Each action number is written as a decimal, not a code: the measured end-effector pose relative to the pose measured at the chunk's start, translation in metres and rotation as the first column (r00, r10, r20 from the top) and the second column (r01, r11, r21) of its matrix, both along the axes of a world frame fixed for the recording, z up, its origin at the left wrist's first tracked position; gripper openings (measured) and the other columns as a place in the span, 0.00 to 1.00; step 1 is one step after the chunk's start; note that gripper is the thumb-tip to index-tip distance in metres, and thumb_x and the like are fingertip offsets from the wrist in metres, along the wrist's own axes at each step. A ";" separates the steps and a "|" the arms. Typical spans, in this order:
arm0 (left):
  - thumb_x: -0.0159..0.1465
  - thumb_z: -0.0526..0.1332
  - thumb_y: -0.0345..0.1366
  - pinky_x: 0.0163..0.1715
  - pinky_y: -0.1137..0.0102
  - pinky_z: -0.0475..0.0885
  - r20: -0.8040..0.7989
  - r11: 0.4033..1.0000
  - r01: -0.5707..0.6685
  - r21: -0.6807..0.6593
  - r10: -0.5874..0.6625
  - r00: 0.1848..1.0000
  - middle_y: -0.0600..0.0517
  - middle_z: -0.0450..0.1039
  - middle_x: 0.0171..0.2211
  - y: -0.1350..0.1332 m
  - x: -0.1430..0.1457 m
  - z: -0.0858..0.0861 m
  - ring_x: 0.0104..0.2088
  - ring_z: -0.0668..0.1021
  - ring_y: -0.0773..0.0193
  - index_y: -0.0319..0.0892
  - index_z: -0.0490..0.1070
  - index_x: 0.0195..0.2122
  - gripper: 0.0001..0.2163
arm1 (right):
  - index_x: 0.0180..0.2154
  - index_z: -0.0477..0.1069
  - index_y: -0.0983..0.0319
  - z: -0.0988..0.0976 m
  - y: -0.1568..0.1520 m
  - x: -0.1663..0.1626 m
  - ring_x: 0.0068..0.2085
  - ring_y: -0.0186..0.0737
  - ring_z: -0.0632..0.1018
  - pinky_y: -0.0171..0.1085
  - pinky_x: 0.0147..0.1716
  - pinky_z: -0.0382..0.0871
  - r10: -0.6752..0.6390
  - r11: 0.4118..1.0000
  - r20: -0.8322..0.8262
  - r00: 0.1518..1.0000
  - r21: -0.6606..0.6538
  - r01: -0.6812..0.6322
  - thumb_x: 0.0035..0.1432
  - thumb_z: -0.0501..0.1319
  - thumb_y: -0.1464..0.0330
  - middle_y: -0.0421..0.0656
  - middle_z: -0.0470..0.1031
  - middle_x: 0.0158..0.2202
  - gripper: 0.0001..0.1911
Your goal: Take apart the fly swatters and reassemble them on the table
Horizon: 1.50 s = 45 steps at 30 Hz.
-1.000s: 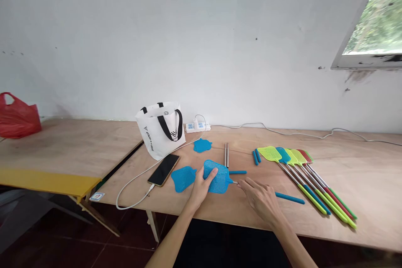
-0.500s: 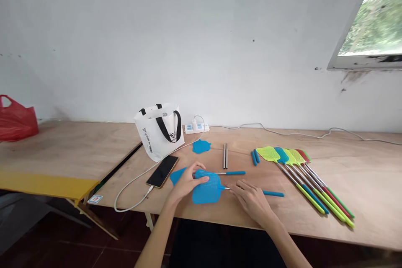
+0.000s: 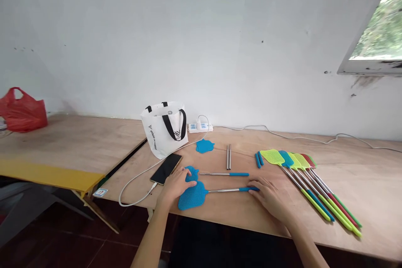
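Note:
A blue fly swatter (image 3: 192, 195) with a telescopic metal shaft lies across the front of the table. My left hand (image 3: 176, 184) rests at its head, thumb on the upper edge, fingers curved apart over a second blue swatter head (image 3: 192, 173), partly hidden. With bent fingers, my right hand (image 3: 266, 197) grips the end of the swatter's blue handle (image 3: 246, 189). Just behind lies a metal shaft with a blue grip (image 3: 239, 174), its tip pointing at the second head but apart from it.
Farther back are blue swatter heads (image 3: 204, 146), two bare metal tubes (image 3: 229, 157) and two blue grips (image 3: 259, 159). Several finished-looking swatters (image 3: 317, 188) fan out at right. A phone (image 3: 166, 168) on a white cable, a white bag (image 3: 163, 134) and a power strip (image 3: 200, 127) stand left.
The swatter has shifted left and its head lies lower on the table. My right hand has slid from the shaft to the handle's end. My left hand's fingers now reach over the second head.

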State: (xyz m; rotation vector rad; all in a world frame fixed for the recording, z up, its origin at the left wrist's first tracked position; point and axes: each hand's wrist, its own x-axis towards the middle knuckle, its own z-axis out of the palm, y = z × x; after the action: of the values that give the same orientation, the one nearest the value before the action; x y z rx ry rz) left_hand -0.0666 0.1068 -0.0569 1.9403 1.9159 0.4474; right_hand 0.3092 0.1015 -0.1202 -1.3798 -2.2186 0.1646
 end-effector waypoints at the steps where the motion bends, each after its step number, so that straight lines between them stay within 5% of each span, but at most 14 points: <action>1: 0.60 0.63 0.46 0.46 0.61 0.69 -0.015 1.000 -0.008 0.030 0.008 1.000 0.44 0.75 0.52 0.001 0.003 -0.005 0.53 0.76 0.44 0.47 0.74 0.43 0.13 | 0.45 0.76 0.53 0.001 0.001 0.005 0.52 0.47 0.78 0.51 0.54 0.69 -0.011 0.999 -0.014 1.000 -0.030 0.011 0.70 0.53 0.60 0.43 0.77 0.51 0.14; 8: 0.62 0.61 0.44 0.57 0.50 0.63 -0.116 0.993 -0.012 0.117 0.025 0.993 0.34 0.65 0.63 0.012 0.011 -0.030 0.64 0.66 0.35 0.41 0.68 0.58 0.23 | 0.45 0.78 0.51 0.010 0.001 0.015 0.51 0.49 0.79 0.50 0.53 0.71 -0.002 0.998 -0.028 1.000 -0.064 0.001 0.70 0.53 0.57 0.43 0.79 0.49 0.15; 12: 0.60 0.63 0.50 0.57 0.49 0.63 -0.083 0.994 -0.052 0.095 0.060 0.995 0.30 0.63 0.64 0.015 0.011 -0.030 0.65 0.64 0.31 0.37 0.63 0.63 0.32 | 0.55 0.74 0.51 0.007 -0.001 0.001 0.55 0.49 0.77 0.51 0.54 0.71 -0.058 0.998 -0.030 0.998 0.017 0.059 0.71 0.52 0.55 0.44 0.77 0.55 0.19; 18: 0.57 0.67 0.46 0.59 0.52 0.63 -0.002 0.992 -0.053 0.116 0.053 0.999 0.35 0.65 0.61 0.024 0.004 -0.028 0.64 0.66 0.38 0.41 0.60 0.64 0.36 | 0.66 0.62 0.50 -0.013 0.004 -0.025 0.63 0.47 0.71 0.58 0.63 0.61 -0.091 0.982 0.063 0.994 0.170 0.079 0.74 0.45 0.61 0.45 0.70 0.63 0.23; 22: 0.61 0.61 0.36 0.57 0.58 0.68 0.231 0.973 0.045 0.227 -0.098 0.968 0.43 0.69 0.55 0.028 0.000 -0.027 0.57 0.73 0.50 0.46 0.62 0.62 0.26 | 0.61 0.68 0.52 -0.009 0.013 -0.044 0.59 0.47 0.73 0.53 0.58 0.64 -0.062 0.968 0.145 0.988 0.249 0.024 0.73 0.47 0.69 0.46 0.72 0.61 0.22; 27: 0.59 0.56 0.26 0.54 0.63 0.70 0.324 0.932 -0.018 0.363 -0.108 0.940 0.49 0.70 0.41 0.031 0.005 -0.021 0.46 0.75 0.58 0.44 0.69 0.54 0.22 | 0.50 0.75 0.54 0.007 0.033 -0.077 0.51 0.47 0.76 0.43 0.45 0.65 -0.058 0.969 0.274 0.960 0.246 -0.011 0.69 0.55 0.72 0.45 0.76 0.56 0.15; 34: 0.64 0.56 0.30 0.52 0.65 0.71 0.428 0.828 -0.152 0.539 -0.114 0.897 0.46 0.74 0.47 0.028 0.008 -0.005 0.47 0.77 0.57 0.44 0.75 0.46 0.12 | 0.38 0.72 0.59 0.006 0.043 -0.078 0.44 0.44 0.76 0.40 0.41 0.60 -0.129 0.959 0.236 0.963 0.277 0.060 0.68 0.55 0.76 0.45 0.78 0.42 0.10; 38: 0.65 0.61 0.41 0.54 0.65 0.71 0.654 0.770 -0.323 0.551 -0.158 0.740 0.45 0.77 0.47 0.028 0.007 0.000 0.50 0.78 0.56 0.43 0.76 0.42 0.10 | 0.36 0.69 0.59 0.005 0.036 -0.056 0.38 0.44 0.75 0.40 0.38 0.61 -0.179 0.947 0.154 0.972 0.295 0.128 0.69 0.51 0.75 0.45 0.76 0.35 0.12; 42: 0.56 0.72 0.43 0.55 0.61 0.71 0.904 0.802 -0.475 0.363 -0.180 0.387 0.45 0.80 0.44 0.028 0.012 0.005 0.50 0.79 0.54 0.41 0.75 0.40 0.16 | 0.39 0.67 0.57 0.011 0.019 -0.044 0.38 0.44 0.76 0.38 0.37 0.65 -0.120 0.965 -0.141 0.983 0.217 0.149 0.72 0.48 0.70 0.43 0.76 0.37 0.11; 45: 0.49 0.77 0.41 0.55 0.61 0.70 0.963 0.835 -0.485 0.259 -0.185 0.196 0.46 0.81 0.42 0.025 0.020 0.010 0.50 0.79 0.55 0.41 0.74 0.37 0.19 | 0.45 0.66 0.56 0.019 -0.004 -0.048 0.42 0.43 0.77 0.38 0.40 0.69 -0.018 0.988 -0.310 0.951 0.138 0.064 0.73 0.48 0.66 0.44 0.75 0.41 0.09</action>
State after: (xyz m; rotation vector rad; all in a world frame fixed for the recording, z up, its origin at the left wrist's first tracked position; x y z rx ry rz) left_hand -0.0468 0.1319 -0.0467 0.9806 1.0441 1.9288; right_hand 0.2610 0.0976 -0.1011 -1.2276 -1.9032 0.1845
